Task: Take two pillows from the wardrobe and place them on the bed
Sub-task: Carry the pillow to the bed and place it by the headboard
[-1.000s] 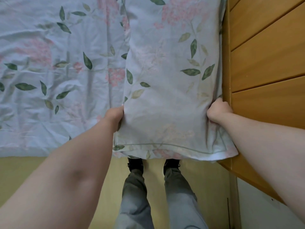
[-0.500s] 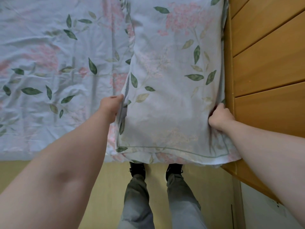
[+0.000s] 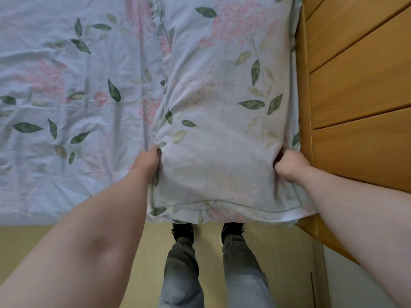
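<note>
Hands grip one floral pillow point(image 3: 222, 121) by its sides: left hand point(image 3: 146, 160) on the left edge, right hand point(image 3: 290, 164) on the right. It lies on the bed point(image 3: 55, 85), against the wooden headboard point(image 3: 355, 85).

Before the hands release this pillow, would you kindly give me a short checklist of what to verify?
1. The left hand grips the pillow at its left side: ok.
2. The right hand grips its right side: ok.
3. The pillow lies on the bed: ok.
4. Its near edge is inside the bed's edge: cannot tell, they look about level.
5. It sits close beside the wooden panel: ok.
6. A second pillow is placed: cannot tell.
</note>
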